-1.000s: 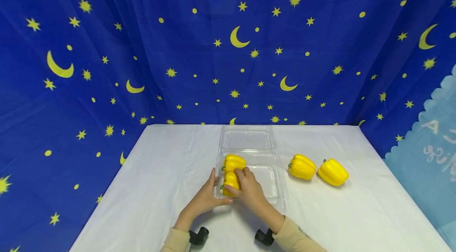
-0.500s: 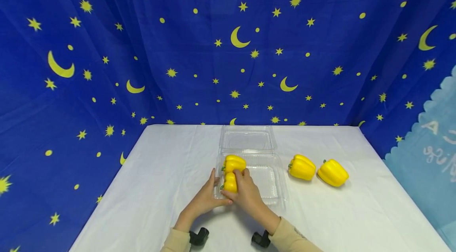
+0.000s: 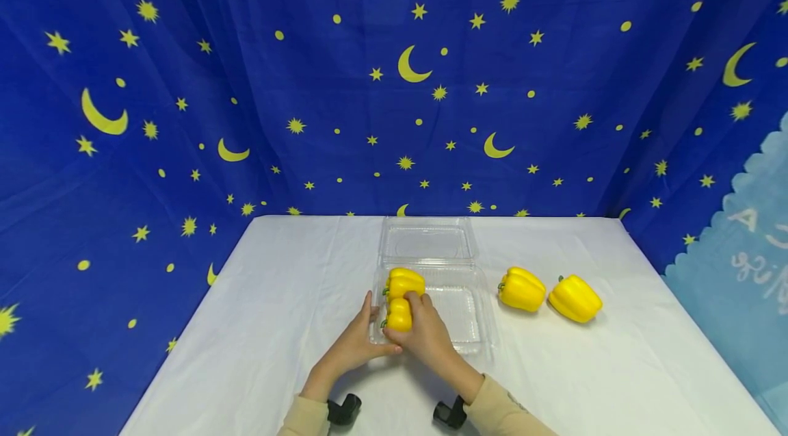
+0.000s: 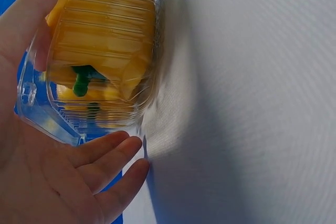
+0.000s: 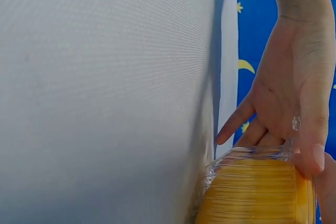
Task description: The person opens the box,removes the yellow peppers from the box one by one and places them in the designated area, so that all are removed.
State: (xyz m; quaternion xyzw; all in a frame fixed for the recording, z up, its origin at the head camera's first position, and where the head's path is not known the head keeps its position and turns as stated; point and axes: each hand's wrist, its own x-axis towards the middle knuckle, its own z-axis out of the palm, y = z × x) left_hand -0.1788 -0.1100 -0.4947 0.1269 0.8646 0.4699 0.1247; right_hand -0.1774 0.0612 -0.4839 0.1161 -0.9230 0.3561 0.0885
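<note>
A clear plastic clamshell container [image 3: 458,319] lies on the table with its lid [image 3: 427,241] folded back. Two yellow bell peppers sit along its left side, stems to the left: a far pepper [image 3: 406,280] and a near pepper [image 3: 399,316]. My right hand [image 3: 426,333] grips the near pepper between thumb and fingers, inside the container. Around the container's front left corner my left hand [image 3: 357,340] rests, thumb at the front rim and fingers extended along the left side. Through the ribbed wall, the left wrist view shows a pepper [image 4: 105,30] with its green stem.
Two more yellow bell peppers lie right of the container, one pepper [image 3: 521,289] closer and another pepper [image 3: 575,298] farther right. A white cloth [image 3: 265,285] covers the table. Blue curtains [image 3: 345,100] with stars and moons stand behind and at the sides.
My right hand has shifted slightly left and toward me on the near pepper, whose front part is now more covered by the hand. The left hand and the other peppers stay put.
</note>
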